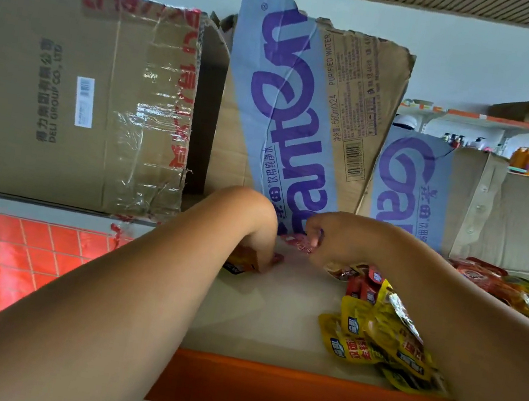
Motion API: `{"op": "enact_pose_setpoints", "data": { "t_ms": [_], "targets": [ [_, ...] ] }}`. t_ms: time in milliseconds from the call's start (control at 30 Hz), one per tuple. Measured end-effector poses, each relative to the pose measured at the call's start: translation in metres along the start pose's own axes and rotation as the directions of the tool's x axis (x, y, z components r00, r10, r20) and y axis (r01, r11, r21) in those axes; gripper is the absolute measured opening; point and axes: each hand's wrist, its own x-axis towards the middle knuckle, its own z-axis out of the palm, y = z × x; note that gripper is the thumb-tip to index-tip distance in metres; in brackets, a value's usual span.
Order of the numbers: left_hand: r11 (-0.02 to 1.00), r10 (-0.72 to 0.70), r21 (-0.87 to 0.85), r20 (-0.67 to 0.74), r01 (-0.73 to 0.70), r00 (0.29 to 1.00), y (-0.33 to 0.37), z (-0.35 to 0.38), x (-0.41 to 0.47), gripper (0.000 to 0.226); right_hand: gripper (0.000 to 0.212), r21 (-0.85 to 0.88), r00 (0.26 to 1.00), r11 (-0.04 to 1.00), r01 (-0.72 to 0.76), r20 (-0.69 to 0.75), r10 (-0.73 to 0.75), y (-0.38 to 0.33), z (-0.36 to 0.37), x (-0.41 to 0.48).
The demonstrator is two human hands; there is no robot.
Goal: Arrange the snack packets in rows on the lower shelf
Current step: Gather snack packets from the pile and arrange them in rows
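Shelf [273,312]; "PURIFIED WATER" carton [306,103], "DELI GROUP" box [48,90]; right hand [336,239] pinches packet [299,242].

Left carton [65,92]: "DELI GROUP CO., LTD". Torn water carton [306,103]: "PURIFIED WATER", "560mlX24", big purple "anten", first letter hidden. Second water carton [408,181]: "Gan", rest hidden.

A single wide-angle camera, worn on the head, faces forward and slightly down. It sits close above the orange front edge of the white shelf [273,309]. Cardboard boxes [65,92] close off the background.
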Motion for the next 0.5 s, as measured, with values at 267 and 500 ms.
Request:
{"op": "enact_pose_setpoints", "data": {
  "t_ms": [267, 500],
  "targets": [
    [0.974, 0.069, -0.176, -0.362, -0.141, 0.929, -0.033, 0.005, -0.031, 0.049, 0.027, 0.401, 0.964, 0.909, 0.115, -0.266, -0.004, 0.014, -0.029, -0.017],
    [0.883, 0.043, -0.344, -0.617, -0.318, 0.786, -0.064, 0.026, -0.055, 0.046, 0.024, 0.390, 0.902, 0.891, 0.234, -0.430, -0.048, -0.016, -0.026, -0.045]
  ]
}}
